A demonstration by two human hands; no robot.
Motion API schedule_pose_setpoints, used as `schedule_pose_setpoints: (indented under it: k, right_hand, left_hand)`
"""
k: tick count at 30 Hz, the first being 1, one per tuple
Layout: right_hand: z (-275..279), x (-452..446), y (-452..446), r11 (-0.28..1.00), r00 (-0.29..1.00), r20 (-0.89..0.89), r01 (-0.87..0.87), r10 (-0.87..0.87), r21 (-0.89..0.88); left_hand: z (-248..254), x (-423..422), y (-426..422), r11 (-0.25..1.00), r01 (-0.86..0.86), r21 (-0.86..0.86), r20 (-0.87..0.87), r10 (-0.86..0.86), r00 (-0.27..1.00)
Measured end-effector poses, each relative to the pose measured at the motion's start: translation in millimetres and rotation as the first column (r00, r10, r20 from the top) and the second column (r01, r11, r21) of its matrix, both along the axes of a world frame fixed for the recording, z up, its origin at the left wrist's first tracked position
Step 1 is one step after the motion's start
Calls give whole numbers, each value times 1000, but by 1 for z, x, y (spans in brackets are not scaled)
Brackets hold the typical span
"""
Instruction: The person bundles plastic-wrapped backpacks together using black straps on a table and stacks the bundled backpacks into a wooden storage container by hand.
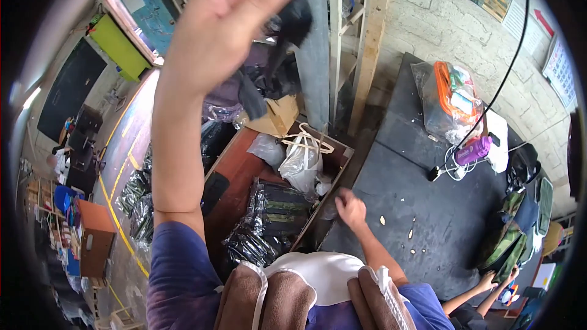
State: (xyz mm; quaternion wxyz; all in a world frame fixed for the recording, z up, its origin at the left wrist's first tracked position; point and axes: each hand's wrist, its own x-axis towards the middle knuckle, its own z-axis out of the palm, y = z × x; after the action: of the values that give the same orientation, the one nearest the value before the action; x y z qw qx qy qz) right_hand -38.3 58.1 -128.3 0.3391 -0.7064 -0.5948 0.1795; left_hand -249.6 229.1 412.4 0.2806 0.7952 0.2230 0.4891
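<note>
My left hand is raised high at the upper left, its fingers pinched on a piece of black fabric that hangs beside the fingertips. Dark straps and bundles in the background lie below it. Lower down, my right hand is beside the edge of the black table, fingers curled in, with nothing visible in them. Between my arms is a reddish-brown wooden bin. In it are plastic-wrapped black and camouflage packs, a white plastic bag and a piece of cardboard.
On the table are a clear bag with an orange-rimmed container, a purple bottle and white cables. At lower right, another person's hands touch a camouflage bag. A grey post rises behind the bin.
</note>
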Motion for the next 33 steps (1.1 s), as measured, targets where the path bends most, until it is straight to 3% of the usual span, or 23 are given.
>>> schedule_pose_setpoints:
  k: [2,3,4,5,7,8,10,11,12,13,15,16,17,18,19,20,21,22,26,27,28,29,33]
  right_hand:
    - [100,-17,50,998,973,-230,-20,34,65]
    - [141,-24,76,988,935,-336,-68,112,140]
    - [184,-35,101,919,913,-331,-102,238,381]
    - [241,-42,118,912,887,-321,-217,333,347]
    - [303,-51,164,774,819,-256,-314,513,549]
    - [320,-50,187,670,772,-219,-328,596,666]
    - [372,-38,229,401,691,-138,-234,710,886]
    - [420,-33,227,344,671,-212,-69,711,936]
    - [470,-39,195,548,353,-547,107,759,829]
    - [488,-32,192,491,592,-445,93,673,866]
    - [492,0,215,450,638,-253,-164,727,878]
    - [496,27,201,394,989,129,-145,68,908]
    - [517,45,170,328,653,365,-185,-663,926]
    - [550,35,118,71,892,217,-205,-397,976]
    - [558,41,89,1,967,162,-165,-197,986]
    - [555,53,71,25,996,92,-92,-4,995]
    - [547,65,53,58,991,38,-46,126,997]
    - [540,75,35,80,975,-7,-11,220,997]
    - [514,107,-37,195,874,-122,31,471,980]
    - [508,115,-56,222,837,-151,37,526,974]
    - [500,122,-71,257,795,-182,34,579,966]
    - [492,128,-86,297,744,-213,20,633,955]
    - [448,147,-139,452,446,-398,-15,802,892]
  left_hand:
    - [9,-2,-48,987,58,-152,-304,-103,947]
    - [3,4,-67,968,132,-214,-295,-193,936]
    - [-3,11,-84,960,122,-254,-312,-200,929]
    - [-7,16,-88,985,120,-124,-415,-161,895]
    - [-13,20,-89,991,122,57,-544,-72,836]
    - [-11,20,-94,988,54,-141,-475,-116,873]
    - [-10,8,-90,997,-37,60,-362,57,931]
    - [-3,-2,-100,984,-174,42,-328,178,928]
    - [0,-14,-108,969,-243,44,-280,245,928]
    - [1,-28,-110,957,-278,88,-264,291,919]
    - [-2,-54,-119,938,-333,92,-269,345,899]
    - [-7,-62,-119,935,-342,93,-268,354,896]
    - [-15,-69,-117,937,-334,99,-196,347,917]
    - [-22,-77,-118,942,-323,95,-131,333,934]
    - [-19,-86,-122,941,-334,52,-247,336,909]
    - [-19,-86,-123,941,-337,44,-250,337,908]
    - [-21,-83,-124,944,-303,-127,-251,265,931]
    - [-20,-80,-122,922,-262,-285,-233,198,952]
    - [-89,-42,-79,938,-312,-153,-520,192,832]
    - [-114,-25,-60,965,-221,-142,-545,110,831]
    - [-137,-9,-52,898,-93,-430,-421,-109,900]
    - [-164,12,-47,870,-94,-484,-404,-127,906]
    - [-262,84,-53,839,444,-316,-615,-537,578]
